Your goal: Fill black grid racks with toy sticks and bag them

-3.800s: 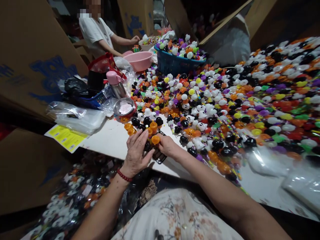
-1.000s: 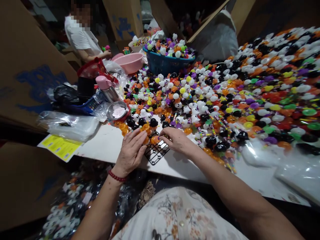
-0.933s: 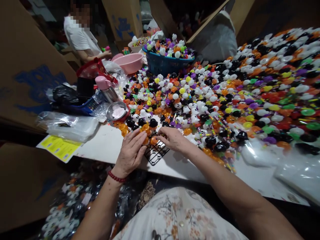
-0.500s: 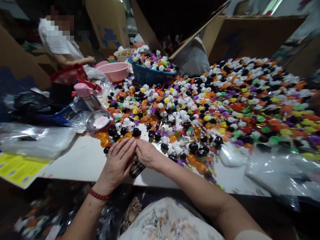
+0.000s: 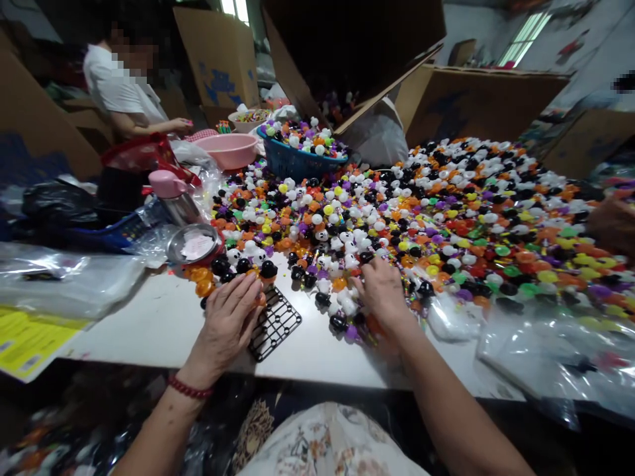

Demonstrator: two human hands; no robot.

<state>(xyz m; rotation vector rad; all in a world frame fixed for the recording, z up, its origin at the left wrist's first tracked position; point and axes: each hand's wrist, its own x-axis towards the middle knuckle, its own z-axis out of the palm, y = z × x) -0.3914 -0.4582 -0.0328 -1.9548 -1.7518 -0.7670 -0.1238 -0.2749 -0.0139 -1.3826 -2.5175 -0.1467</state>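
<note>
My left hand is curved over the near-left side of a black plastic grid, with its fingers close together and the thumb hidden. Under and beyond those fingertips stand small round-headed toys: orange pumpkins, black-topped ones and white ghost faces. The grid's near-right part shows bare bars and rings. To the right, my right hand reaches palm down into the edge of the loose toy pile. Its thumb and forefinger are apart beside white and black toys, with nothing visibly held.
A steel flask with a pink lid and a round metal tin stand at left. Behind are a blue basket, a pink basin and a tipped carton. Clear bags lie right. A co-worker stands back left.
My right hand has left the spot beside my left hand and moved right into the toy pile, uncovering the black grid. My left hand stays nearly in place. The view has tilted up slightly.
</note>
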